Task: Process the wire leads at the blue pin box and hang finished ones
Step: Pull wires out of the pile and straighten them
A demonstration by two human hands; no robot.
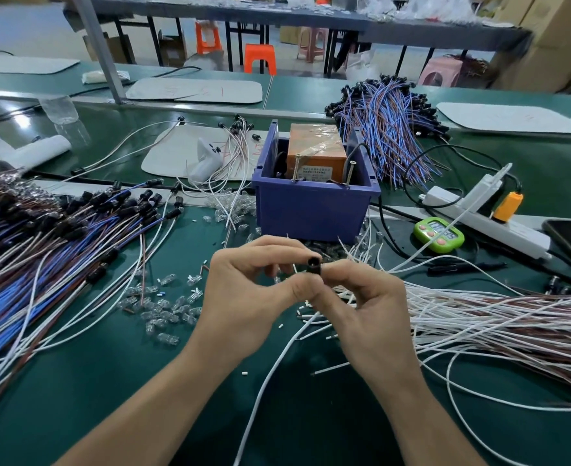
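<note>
Pinching black cap point(313, 264), right hand point(361, 307)

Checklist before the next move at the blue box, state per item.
1. Black cap pinched between left hand and right hand: ok.
2. White wire trails free toward the near edge: ok.
3. Its end seated in the cap: cannot tell, fingers cover it.
4. Blue box upright just behind the hands: ok.
5. Two screws stand at its front rim: ok.
6. Table around the hands tidy: not ok, clear bulbs and offcuts lie scattered.
</note>
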